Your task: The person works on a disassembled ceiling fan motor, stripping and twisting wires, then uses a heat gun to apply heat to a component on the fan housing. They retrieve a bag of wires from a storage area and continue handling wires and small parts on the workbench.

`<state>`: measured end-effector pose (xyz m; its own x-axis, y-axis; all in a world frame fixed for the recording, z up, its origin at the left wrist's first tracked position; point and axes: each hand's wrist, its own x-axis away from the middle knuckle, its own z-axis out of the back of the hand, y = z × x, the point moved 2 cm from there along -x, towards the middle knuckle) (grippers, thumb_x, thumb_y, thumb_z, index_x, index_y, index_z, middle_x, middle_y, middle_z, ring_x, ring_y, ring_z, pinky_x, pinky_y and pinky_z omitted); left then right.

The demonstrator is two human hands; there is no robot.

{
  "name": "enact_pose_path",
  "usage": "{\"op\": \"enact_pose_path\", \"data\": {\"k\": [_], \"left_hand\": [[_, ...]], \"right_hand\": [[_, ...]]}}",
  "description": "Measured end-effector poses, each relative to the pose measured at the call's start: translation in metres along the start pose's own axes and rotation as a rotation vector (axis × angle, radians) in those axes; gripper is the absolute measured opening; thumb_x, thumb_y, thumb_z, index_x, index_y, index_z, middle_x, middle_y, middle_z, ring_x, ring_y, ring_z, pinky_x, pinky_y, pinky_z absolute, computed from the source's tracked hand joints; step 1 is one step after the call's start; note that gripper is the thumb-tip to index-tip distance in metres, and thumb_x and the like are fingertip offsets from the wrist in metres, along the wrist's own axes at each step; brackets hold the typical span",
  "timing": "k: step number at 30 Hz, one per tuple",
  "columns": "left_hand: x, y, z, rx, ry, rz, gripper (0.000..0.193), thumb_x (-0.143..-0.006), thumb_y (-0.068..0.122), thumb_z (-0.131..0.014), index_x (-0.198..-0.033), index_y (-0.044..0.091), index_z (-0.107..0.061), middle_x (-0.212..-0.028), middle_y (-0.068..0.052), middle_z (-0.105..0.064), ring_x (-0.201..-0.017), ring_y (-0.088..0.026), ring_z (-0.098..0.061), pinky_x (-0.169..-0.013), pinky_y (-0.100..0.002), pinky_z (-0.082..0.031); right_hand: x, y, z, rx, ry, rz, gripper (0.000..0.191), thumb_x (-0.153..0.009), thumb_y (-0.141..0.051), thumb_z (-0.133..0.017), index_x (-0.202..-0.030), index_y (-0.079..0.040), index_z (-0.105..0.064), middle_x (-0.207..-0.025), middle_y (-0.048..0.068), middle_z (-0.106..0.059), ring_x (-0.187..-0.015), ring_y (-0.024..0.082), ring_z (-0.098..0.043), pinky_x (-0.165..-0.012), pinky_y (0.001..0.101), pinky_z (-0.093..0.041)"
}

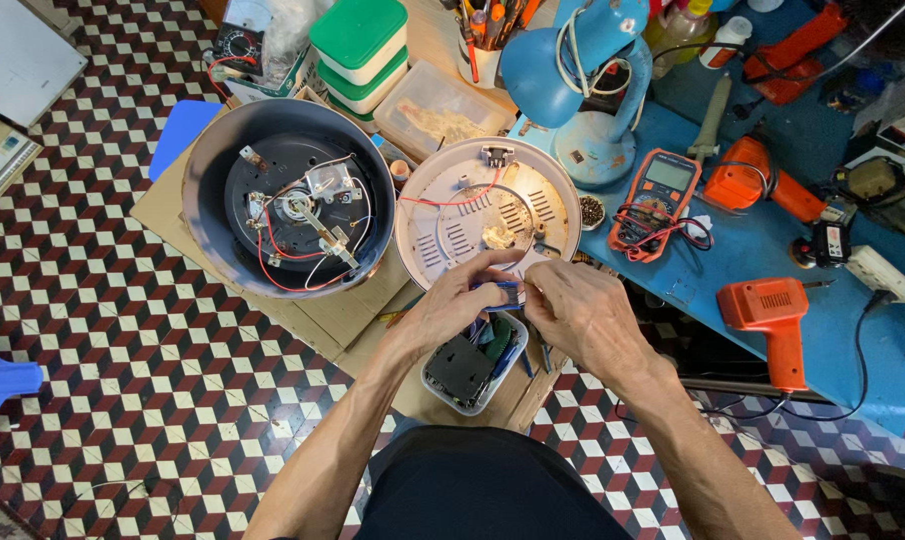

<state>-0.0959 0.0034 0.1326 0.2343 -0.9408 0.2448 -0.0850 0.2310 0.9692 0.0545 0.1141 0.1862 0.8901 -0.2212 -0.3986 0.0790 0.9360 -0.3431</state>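
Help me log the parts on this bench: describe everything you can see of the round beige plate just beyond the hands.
The round beige plate lies flat on cardboard, inner face up, beside the dark open appliance base. It looks like pale plastic or metal, with curved slots, ribs, a small bracket at its far edge and a worn, yellowed patch on the right. A red wire runs across it. The left hand and right hand overlap its near rim, holding a small blue part.

round grey cooker shell (288, 195) left of round beige base plate (488, 210) | orange multimeter (658, 200) right of plate | clear plastic parts tub (473, 370) before plate | orange drill (773, 320) on blue tabletop (873, 350)
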Motion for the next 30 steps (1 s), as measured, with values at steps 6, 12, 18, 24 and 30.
{"op": "enact_pose_path", "data": {"k": [6,12,18,24,30], "left_hand": [[-0.003,-0.008,0.003,0.04,0.035,-0.001,0.046,-0.085,0.026,-0.062,-0.125,0.004,-0.066,-0.112,-0.008,-0.071,-0.107,-0.014,-0.065,-0.095,-0.027,-0.049],[-0.011,-0.015,0.001,0.067,0.011,-0.049,0.045,-0.085,0.023,-0.058,-0.126,0.005,-0.064,-0.111,-0.007,-0.07,-0.106,-0.015,-0.064,-0.094,-0.028,-0.05],[-0.006,-0.013,0.005,0.099,-0.137,-0.029,0.046,-0.085,0.021,-0.057,-0.127,0.005,-0.063,-0.114,-0.008,-0.071,-0.108,-0.016,-0.064,-0.097,-0.03,-0.05],[-0.003,-0.01,0.007,0.117,-0.233,-0.029,0.048,-0.085,0.021,-0.06,-0.13,0.005,-0.063,-0.114,-0.011,-0.07,-0.109,-0.018,-0.066,-0.097,-0.032,-0.052],[0.0,-0.011,0.009,0.168,-0.204,-0.009,0.045,-0.084,0.022,-0.06,-0.124,0.003,-0.068,-0.111,-0.01,-0.071,-0.106,-0.017,-0.067,-0.097,-0.031,-0.053]], "right_hand": [[0.003,0.011,-0.018,-0.345,-0.102,-0.559,0.016,-0.088,-0.015,-0.074,-0.097,-0.005,-0.067,-0.089,0.009,-0.075,-0.079,0.018,-0.074,-0.069,0.0328,-0.058],[0.0,0.027,-0.029,-0.784,-0.03,-0.622,0.021,-0.089,-0.009,-0.066,-0.107,-0.002,-0.06,-0.095,0.008,-0.07,-0.093,0.014,-0.067,-0.086,0.0313,-0.055],[0.003,0.032,-0.018,-1.066,-0.154,-0.711,0.029,-0.09,-0.008,-0.061,-0.117,-0.006,-0.053,-0.084,0.006,-0.065,-0.083,0.014,-0.064,-0.082,0.0291,-0.052],[-0.001,0.029,0.0,-1.2,-0.242,-0.73,0.026,-0.086,-0.009,-0.063,-0.11,-0.004,-0.055,-0.073,0.004,-0.062,-0.069,0.014,-0.062,-0.068,0.0277,-0.053],[-0.006,0.035,0.017,-1.253,-0.338,-0.799,0.026,-0.084,-0.007,-0.067,-0.108,0.0,-0.063,-0.079,0.003,-0.065,-0.053,0.005,-0.042,-0.046,0.0197,-0.032]]}}
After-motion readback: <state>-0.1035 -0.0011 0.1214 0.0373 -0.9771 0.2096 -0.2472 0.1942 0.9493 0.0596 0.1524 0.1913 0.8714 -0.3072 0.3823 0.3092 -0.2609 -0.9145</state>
